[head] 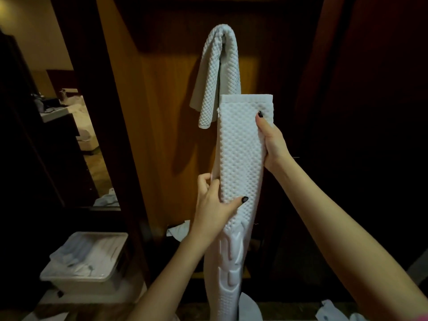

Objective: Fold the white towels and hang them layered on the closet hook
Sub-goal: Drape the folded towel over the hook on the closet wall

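White waffle towel [240, 156], folded narrow, upright — left hand [212, 206] pinches one edge, right hand [272, 141] the other

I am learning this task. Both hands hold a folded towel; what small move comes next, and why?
Probably raise the folded towel higher, toward the top of the hanging towel. The right hand grips it near its top, the left hand lower, and its top edge is below the hanging towel's bend, so it cannot drape yet.
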Motion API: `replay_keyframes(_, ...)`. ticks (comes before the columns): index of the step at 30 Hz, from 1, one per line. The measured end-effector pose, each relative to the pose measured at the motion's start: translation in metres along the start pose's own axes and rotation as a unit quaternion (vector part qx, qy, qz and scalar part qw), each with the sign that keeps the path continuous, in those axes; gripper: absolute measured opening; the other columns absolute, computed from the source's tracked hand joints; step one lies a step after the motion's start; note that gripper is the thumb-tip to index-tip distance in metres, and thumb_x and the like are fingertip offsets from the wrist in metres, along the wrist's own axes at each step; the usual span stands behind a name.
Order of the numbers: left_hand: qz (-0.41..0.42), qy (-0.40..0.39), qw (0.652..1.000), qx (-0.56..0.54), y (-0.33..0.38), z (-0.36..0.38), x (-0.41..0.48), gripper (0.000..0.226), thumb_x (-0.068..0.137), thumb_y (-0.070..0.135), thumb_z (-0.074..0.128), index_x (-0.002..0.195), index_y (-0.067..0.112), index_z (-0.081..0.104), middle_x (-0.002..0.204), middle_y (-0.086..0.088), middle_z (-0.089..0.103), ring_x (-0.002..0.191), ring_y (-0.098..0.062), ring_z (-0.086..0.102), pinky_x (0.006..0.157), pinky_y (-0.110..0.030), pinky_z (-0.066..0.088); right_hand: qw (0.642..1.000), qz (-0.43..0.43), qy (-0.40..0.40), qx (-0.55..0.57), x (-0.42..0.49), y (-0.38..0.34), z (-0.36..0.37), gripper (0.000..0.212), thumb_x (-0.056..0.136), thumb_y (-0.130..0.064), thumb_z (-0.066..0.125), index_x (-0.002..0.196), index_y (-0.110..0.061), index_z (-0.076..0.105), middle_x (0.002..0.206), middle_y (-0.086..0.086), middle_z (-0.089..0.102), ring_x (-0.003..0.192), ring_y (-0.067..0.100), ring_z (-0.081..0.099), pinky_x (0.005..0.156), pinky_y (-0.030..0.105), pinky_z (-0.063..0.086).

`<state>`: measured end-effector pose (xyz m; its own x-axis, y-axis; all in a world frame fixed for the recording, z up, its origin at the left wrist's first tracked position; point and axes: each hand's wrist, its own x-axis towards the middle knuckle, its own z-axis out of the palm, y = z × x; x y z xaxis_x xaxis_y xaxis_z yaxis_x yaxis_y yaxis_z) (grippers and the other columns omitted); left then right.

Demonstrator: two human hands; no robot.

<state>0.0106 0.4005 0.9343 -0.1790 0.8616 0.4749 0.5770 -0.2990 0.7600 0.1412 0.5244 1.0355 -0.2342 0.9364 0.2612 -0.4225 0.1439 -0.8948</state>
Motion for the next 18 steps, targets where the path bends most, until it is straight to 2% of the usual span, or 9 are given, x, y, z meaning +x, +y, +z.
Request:
replay_keyframes(3, -0.056, 0.071, 0.996, 0.009, 0.003, 0.012, 0.006, 0.036, 0.083, 0.027, 0.076, 0.103, 0.005, 0.057, 0.114, 0.003, 0.036, 0.096, -0.008, 0.044, 0.076, -0.003, 0.032, 0.998, -0.035, 0.013, -0.044, 0.000, 0.003, 0.005, 0.027, 0.093, -0.031, 0.065, 0.113, -0.013, 0.067, 0.106, 0.004, 0.075, 0.099, 0.021, 0.072, 0.074, 0.029, 0.058)
replay_keyframes(5, -0.054, 0.090, 0.994, -0.022, -0.002, 0.009, 0.013, 0.021, 0.085, 0.020, 0.074, 0.091, 0.003, 0.063, 0.103, 0.001, 0.044, 0.087, -0.005, 0.047, 0.072, -0.002, 0.035, 0.996, -0.057, 0.013, -0.067, 0.001, 0.000, 0.004, 0.019, 0.093, -0.029, 0.065, 0.106, -0.016, 0.068, 0.101, 0.002, 0.076, 0.095, 0.019, 0.073, 0.070, 0.026, 0.057)
replay_keyframes(8, -0.022, 0.031, 0.995, -0.093, -0.009, 0.000, 0.018, 0.015, 0.084, 0.018, 0.075, 0.081, 0.006, 0.068, 0.088, 0.004, 0.047, 0.077, 0.006, 0.046, 0.070, -0.004, 0.039, 0.993, -0.071, 0.003, -0.092, 0.004, -0.011, -0.002, 0.018, 0.093, -0.029, 0.065, 0.104, -0.016, 0.069, 0.100, 0.003, 0.076, 0.093, 0.020, 0.073, 0.070, 0.027, 0.057)
replay_keyframes(10, -0.014, -0.025, 0.987, -0.159, -0.008, -0.006, 0.019, 0.006, 0.085, 0.023, 0.074, 0.090, 0.025, 0.072, 0.092, 0.006, 0.057, 0.084, 0.008, 0.053, 0.075, -0.007, 0.041, 0.991, -0.067, -0.008, -0.115, 0.006, -0.020, -0.007, 0.016, 0.093, -0.029, 0.065, 0.102, -0.016, 0.069, 0.099, 0.003, 0.076, 0.092, 0.020, 0.073, 0.070, 0.027, 0.057)
replay_keyframes(12, 0.000, -0.056, 0.969, -0.239, -0.003, -0.010, 0.020, 0.028, 0.085, 0.025, 0.072, 0.102, 0.043, 0.061, 0.104, 0.017, 0.064, 0.098, 0.005, 0.059, 0.080, -0.012, 0.047, 0.989, -0.058, -0.005, -0.133, 0.008, -0.028, -0.008, 0.015, 0.093, -0.029, 0.065, 0.099, -0.016, 0.070, 0.096, 0.002, 0.077, 0.090, 0.019, 0.073, 0.069, 0.027, 0.057)
replay_keyframes(13, 0.008, -0.068, 0.963, -0.262, 0.001, -0.012, 0.022, 0.041, 0.085, 0.024, 0.071, 0.111, 0.049, 0.053, 0.111, 0.026, 0.061, 0.104, 0.005, 0.059, 0.082, -0.013, 0.048, 0.989, -0.052, 0.004, -0.139, 0.010, -0.031, -0.008, 0.015, 0.093, -0.029, 0.065, 0.097, -0.015, 0.070, 0.093, 0.001, 0.077, 0.087, 0.018, 0.074, 0.068, 0.026, 0.057)
replay_keyframes(16, 0.063, -0.136, 0.953, -0.264, 0.016, -0.020, 0.029, 0.078, 0.090, 0.021, 0.067, 0.136, 0.064, 0.022, 0.137, 0.045, 0.034, 0.127, 0.011, 0.043, 0.091, -0.005, 0.041, 0.987, -0.036, 0.041, -0.153, 0.013, -0.033, -0.005, 0.018, 0.092, -0.029, 0.065, 0.093, -0.012, 0.070, 0.087, -0.001, 0.077, 0.080, 0.014, 0.074, 0.063, 0.024, 0.056)
replay_keyframes(17, 0.087, -0.167, 0.951, -0.247, 0.019, -0.022, 0.032, 0.080, 0.093, 0.018, 0.064, 0.140, 0.064, 0.017, 0.141, 0.048, 0.027, 0.131, 0.015, 0.035, 0.094, -0.001, 0.036, 0.986, -0.027, 0.048, -0.158, 0.015, -0.031, -0.005, 0.020, 0.093, -0.030, 0.065, 0.093, -0.011, 0.069, 0.085, -0.001, 0.076, 0.079, 0.014, 0.074, 0.061, 0.024, 0.056)
replay_keyframes(18, 0.104, -0.193, 0.949, -0.226, 0.021, -0.025, 0.035, 0.077, 0.096, 0.016, 0.061, 0.143, 0.060, 0.019, 0.144, 0.045, 0.026, 0.133, 0.016, 0.031, 0.096, 0.000, 0.032, 0.985, -0.017, 0.054, -0.163, 0.017, -0.028, -0.005, 0.022, 0.093, -0.031, 0.065, 0.094, -0.010, 0.069, 0.085, -0.001, 0.076, 0.078, 0.014, 0.074, 0.061, 0.024, 0.055)
